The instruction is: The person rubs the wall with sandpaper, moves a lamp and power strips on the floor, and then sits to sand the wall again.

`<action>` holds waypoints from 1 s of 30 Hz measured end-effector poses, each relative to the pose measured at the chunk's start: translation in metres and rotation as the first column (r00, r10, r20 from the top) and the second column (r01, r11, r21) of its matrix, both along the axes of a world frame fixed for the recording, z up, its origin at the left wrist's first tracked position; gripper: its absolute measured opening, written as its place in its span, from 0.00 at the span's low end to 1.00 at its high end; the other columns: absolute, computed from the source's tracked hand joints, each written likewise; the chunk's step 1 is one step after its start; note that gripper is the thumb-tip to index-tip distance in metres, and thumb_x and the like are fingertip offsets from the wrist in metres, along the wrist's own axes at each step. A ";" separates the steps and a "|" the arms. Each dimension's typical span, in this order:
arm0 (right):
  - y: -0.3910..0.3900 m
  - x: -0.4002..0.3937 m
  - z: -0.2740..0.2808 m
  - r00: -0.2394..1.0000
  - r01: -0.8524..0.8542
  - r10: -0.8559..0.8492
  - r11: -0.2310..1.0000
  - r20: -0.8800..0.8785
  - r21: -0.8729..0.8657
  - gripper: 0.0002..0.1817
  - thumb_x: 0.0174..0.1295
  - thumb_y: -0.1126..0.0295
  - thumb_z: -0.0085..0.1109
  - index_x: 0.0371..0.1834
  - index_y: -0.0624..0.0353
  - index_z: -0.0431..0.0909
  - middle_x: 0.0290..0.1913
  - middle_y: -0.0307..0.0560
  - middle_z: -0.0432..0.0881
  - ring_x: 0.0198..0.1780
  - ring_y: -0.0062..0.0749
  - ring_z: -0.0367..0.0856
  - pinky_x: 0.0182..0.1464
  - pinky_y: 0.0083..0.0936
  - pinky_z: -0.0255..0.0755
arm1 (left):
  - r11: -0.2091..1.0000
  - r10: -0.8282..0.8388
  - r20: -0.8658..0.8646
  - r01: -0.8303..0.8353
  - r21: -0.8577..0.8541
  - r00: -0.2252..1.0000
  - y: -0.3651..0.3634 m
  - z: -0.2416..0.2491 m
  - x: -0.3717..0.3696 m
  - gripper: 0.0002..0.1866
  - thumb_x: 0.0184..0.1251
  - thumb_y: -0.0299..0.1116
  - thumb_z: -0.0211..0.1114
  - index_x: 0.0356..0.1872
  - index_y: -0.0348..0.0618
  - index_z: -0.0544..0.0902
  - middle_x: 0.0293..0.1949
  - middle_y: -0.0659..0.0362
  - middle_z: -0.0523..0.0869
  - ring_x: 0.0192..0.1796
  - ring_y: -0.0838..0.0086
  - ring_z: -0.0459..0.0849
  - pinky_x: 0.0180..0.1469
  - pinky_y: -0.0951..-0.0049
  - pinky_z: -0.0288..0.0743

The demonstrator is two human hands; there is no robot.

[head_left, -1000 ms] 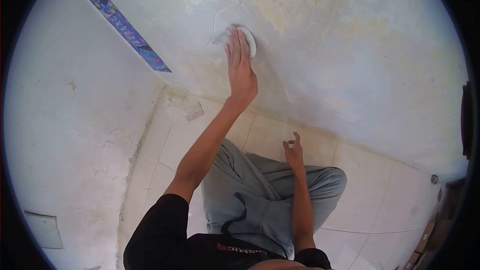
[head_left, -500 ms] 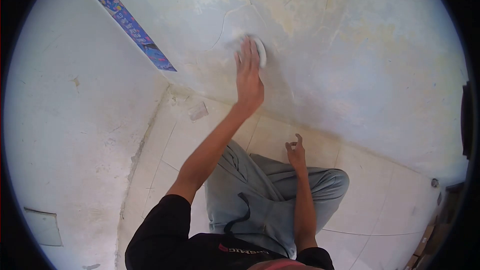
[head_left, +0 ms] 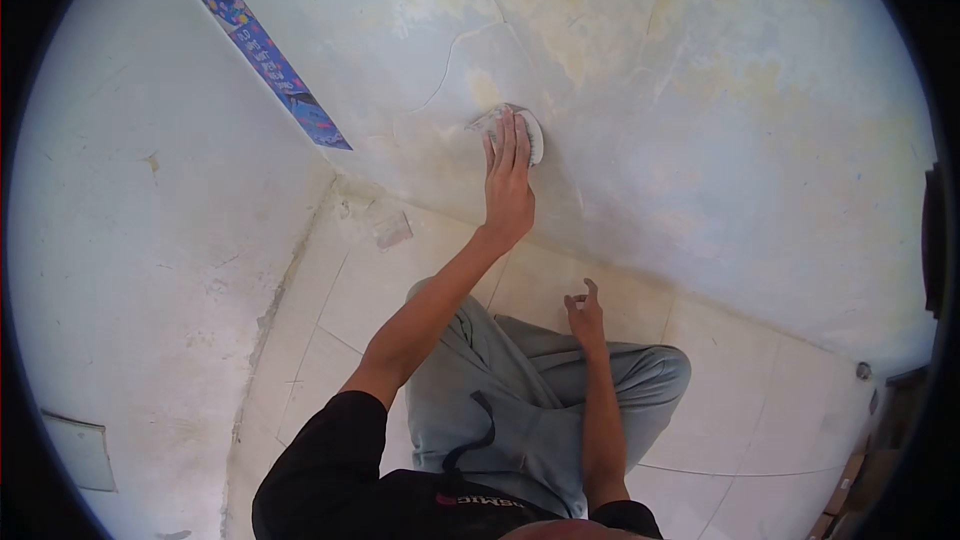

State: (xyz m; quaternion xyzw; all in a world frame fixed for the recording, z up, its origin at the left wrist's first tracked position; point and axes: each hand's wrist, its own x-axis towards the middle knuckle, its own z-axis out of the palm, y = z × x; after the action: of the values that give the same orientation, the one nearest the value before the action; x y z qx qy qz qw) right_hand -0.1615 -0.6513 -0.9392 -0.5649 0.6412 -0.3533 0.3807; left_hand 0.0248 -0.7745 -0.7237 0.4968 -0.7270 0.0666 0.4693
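Observation:
My left hand (head_left: 508, 180) presses a white, rounded sanding block (head_left: 536, 138) flat against the wall (head_left: 640, 160). Its fingers lie over the block, and a greyish sheet, apparently sandpaper (head_left: 488, 122), sticks out at the left of the fingers. The thumb is hidden. Pale dust coats the fingertips. My right hand (head_left: 584, 316) hangs in front of my bent knee, holding nothing, with the index finger raised and the thumb apart from it. The wall around the block has cracks and yellowish patches.
A blue printed strip (head_left: 270, 65) runs along the wall corner. A small flat piece (head_left: 394, 230) lies on the tiled floor (head_left: 330, 340) near the corner. Cardboard boxes (head_left: 862, 480) stand at the far right. A cover plate (head_left: 82, 452) sits on the left wall.
My left hand and the sanding block have moved down the wall and slightly right, showing more of the sheet. My right hand stays near the knee; the view has shifted slightly.

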 end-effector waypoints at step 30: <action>0.003 -0.007 0.012 0.996 0.033 -0.042 0.993 0.077 0.116 0.34 0.63 0.64 0.60 0.70 0.60 0.57 0.42 0.57 0.83 0.38 0.43 0.82 0.45 0.35 0.74 | 0.981 0.007 -0.006 -0.008 -0.193 1.000 -0.020 0.066 0.016 0.42 0.48 0.06 0.43 0.73 0.28 0.52 0.75 0.36 0.51 0.77 0.43 0.47 0.76 0.45 0.41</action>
State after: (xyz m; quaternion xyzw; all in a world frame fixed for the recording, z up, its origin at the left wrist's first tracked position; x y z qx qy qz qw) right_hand -0.1683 -0.6480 -0.9271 -0.5155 0.6553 -0.3453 0.4308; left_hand 0.0407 -0.7941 -0.6580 0.4517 -0.7141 0.1373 0.5169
